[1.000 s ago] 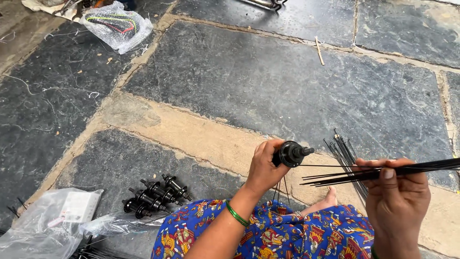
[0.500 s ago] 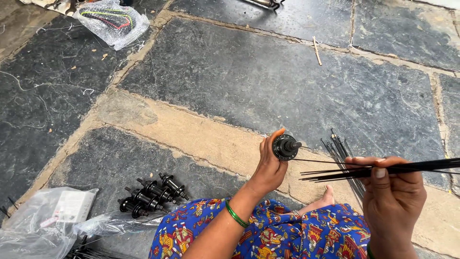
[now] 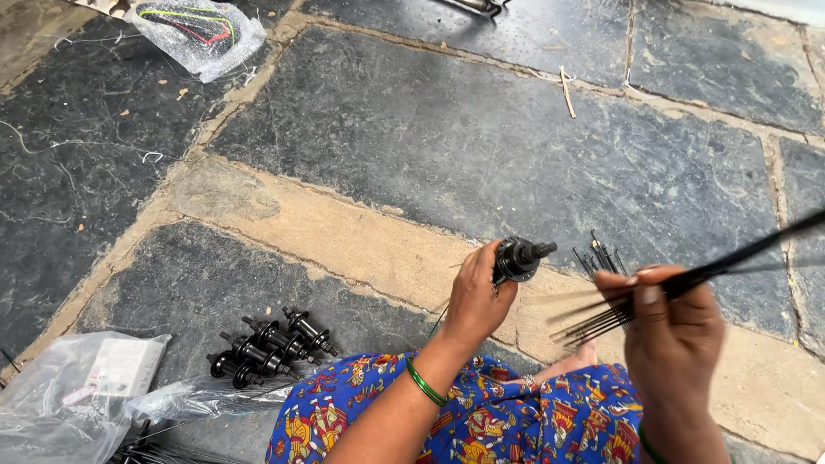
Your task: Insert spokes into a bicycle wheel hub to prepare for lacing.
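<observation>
My left hand (image 3: 474, 296) grips a black wheel hub (image 3: 521, 257), its axle pointing right, held above my knee. My right hand (image 3: 675, 331) is closed on a bundle of thin black spokes (image 3: 687, 279) that slant up to the right; their left ends fan out toward the hub without touching it. A green bangle sits on my left wrist. My lap is covered by blue patterned cloth (image 3: 481, 412). More loose spokes (image 3: 601, 258) lie on the stone floor just beyond my hands.
Several black hubs (image 3: 266, 344) lie in a heap on the floor at lower left, beside clear plastic bags (image 3: 77, 395). Another plastic bag with coloured wires (image 3: 202, 30) lies at top left. A small stick (image 3: 566, 91) rests on the dark stone slabs.
My left hand has raised and turned the hub so its axle points right. My right hand has tilted the spoke bundle upward at its right end.
</observation>
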